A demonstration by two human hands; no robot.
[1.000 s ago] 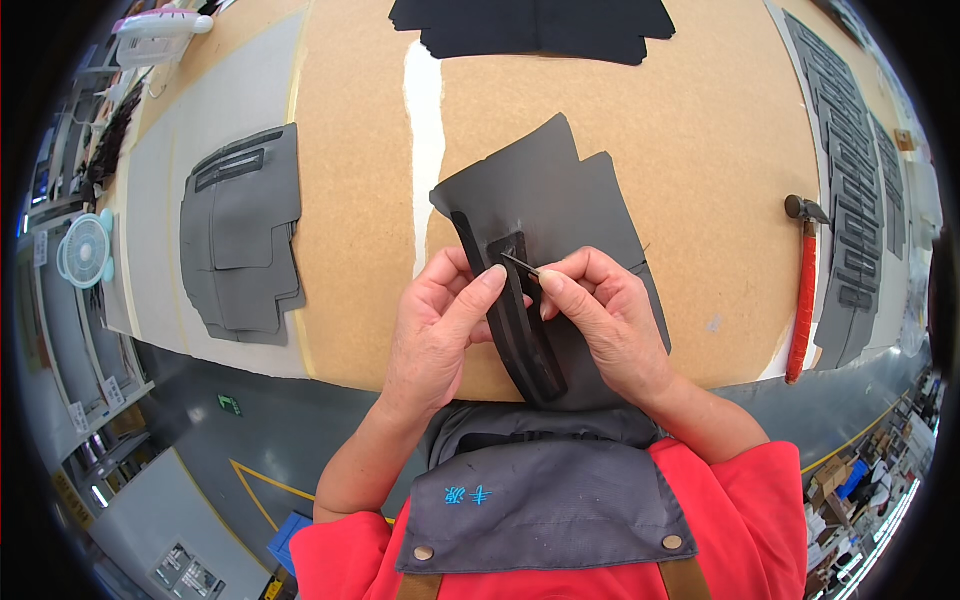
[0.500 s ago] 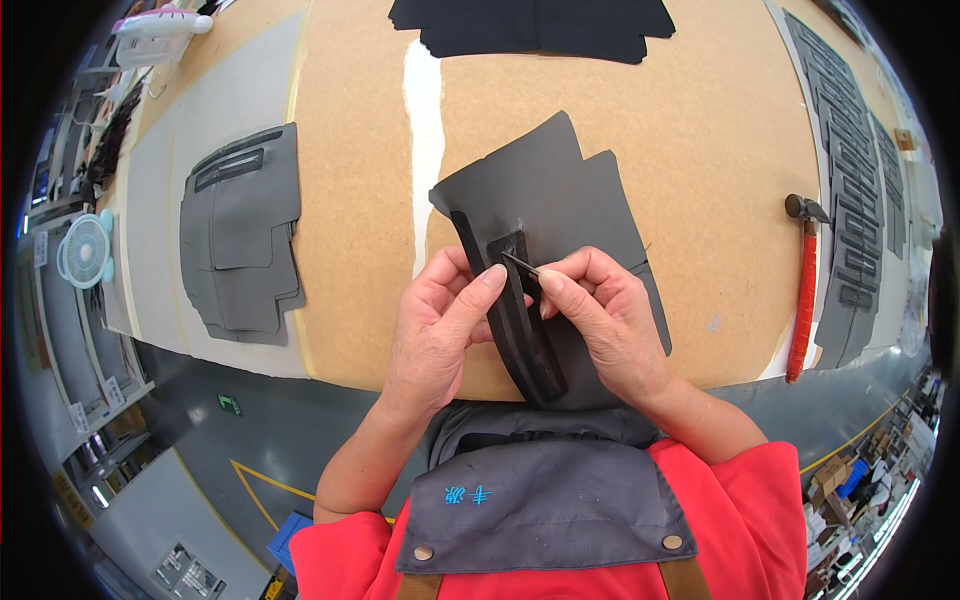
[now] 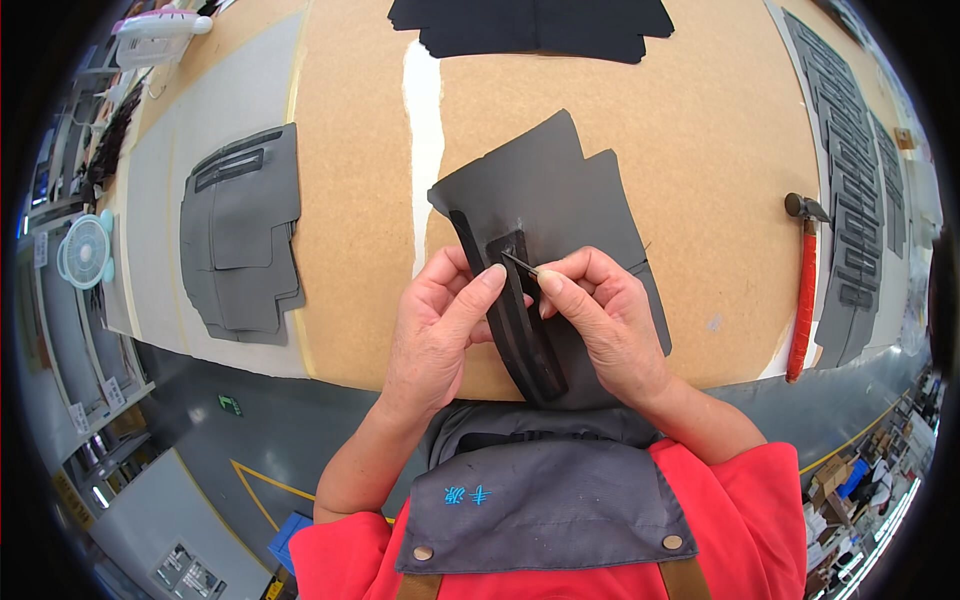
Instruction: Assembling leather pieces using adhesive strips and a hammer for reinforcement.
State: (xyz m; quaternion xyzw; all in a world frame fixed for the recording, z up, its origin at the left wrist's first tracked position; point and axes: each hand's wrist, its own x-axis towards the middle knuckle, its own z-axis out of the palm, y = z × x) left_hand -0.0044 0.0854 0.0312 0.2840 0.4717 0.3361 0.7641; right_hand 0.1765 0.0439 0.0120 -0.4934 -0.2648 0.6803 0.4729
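Observation:
A dark grey sheet piece [image 3: 575,185], leather-like, is held tilted over the table's near edge. It carries a black strip with a long narrow slot [image 3: 520,320] along its left side. My left hand [image 3: 445,320] pinches the sheet's left edge, thumb on top beside the slot and fingers partly hidden underneath. Between thumb and forefinger my right hand [image 3: 600,315] grips a thin, pointed metal tool [image 3: 520,263], its tip at the slot's upper end. Most of the tool's handle is hidden in the fingers, so its exact kind is unclear.
Stacked grey pieces [image 3: 245,230] lie on the left. A hammer with a red handle [image 3: 803,300] rests at the right, beside rows of slotted dark pieces [image 3: 850,180]. Black pieces [image 3: 530,28] sit at the far edge. A small light-blue fan [image 3: 86,250] stands far left.

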